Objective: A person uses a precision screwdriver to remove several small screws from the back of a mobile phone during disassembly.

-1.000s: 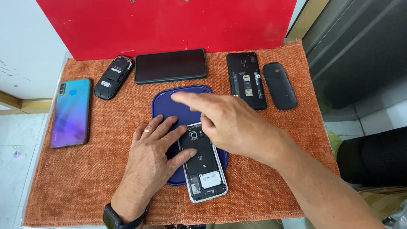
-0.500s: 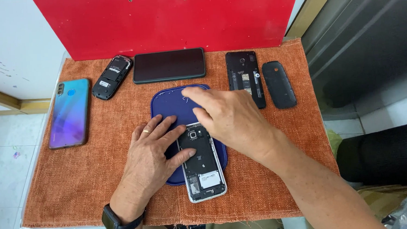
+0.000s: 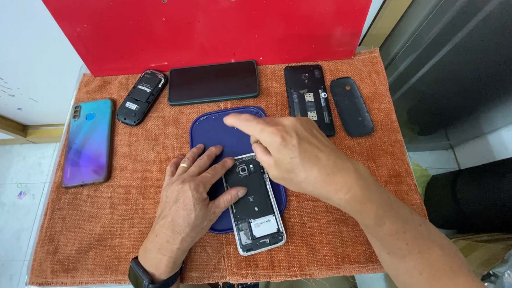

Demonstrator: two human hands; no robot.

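Head view. An orange cloth covers the desk, with a red board standing at the far edge. At the centre lies a blue mat, and on its near half an opened phone with the back cover off, camera end pointing away, the near end overhanging the mat onto the cloth.

The left hand lies flat, fingers spread, palm down on the mat, thumb and forefinger resting against the phone's left edge; it pinches nothing. A ring sits on one finger and a dark watch on the wrist.

The right hand hovers over the phone's top end, forefinger stretched out toward the far part of the mat, the other fingers loosely curled. Nothing shows in its grip, though its underside is hidden.

Along the far row: a blue-backed phone at the left, a small open handset, a dark phone face-up, an open black phone, and a loose black back cover.

Judgement: steadying works best with the left hand pressing flat, holding the phone square on the mat while the right forefinger works lightly, clear of the exposed camera and contacts.
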